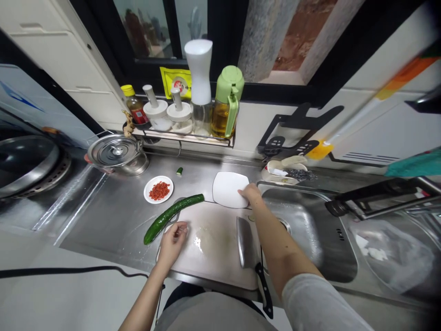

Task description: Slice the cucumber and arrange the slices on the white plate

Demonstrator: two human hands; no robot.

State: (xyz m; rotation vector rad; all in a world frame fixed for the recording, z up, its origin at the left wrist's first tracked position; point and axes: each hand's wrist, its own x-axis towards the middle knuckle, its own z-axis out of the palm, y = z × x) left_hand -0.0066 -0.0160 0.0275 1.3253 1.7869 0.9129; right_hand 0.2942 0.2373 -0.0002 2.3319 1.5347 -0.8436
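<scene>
So the cucumber [168,217] lies on a slant left of centre, across the left edge of the cutting board [210,253]; its long axis runs from near left to far right, with one end aimed back toward the person over the steel counter [103,216] and the other reaching the board's far edge, pointing roughly at the square white plate [227,187]; that plate sits just about at the far edge of the board, wider side to side than it looks deep, though I can't tell if it's resting or slightly lifted; the right hand [251,194] has it by the right edge, fingers closed over the rim; the left hand [174,239] is half open over the board's left side, fingers loosely curled, nothing visible in them, just beside the cucumber; can't tell if it's touching the board; the knife [245,243] is on the right side of the board, blade pointing away and handle toward the person; a little cucumber stub [179,171] lies farther back, near a round white plate [147,192] of chopped red bits [159,191].
</scene>
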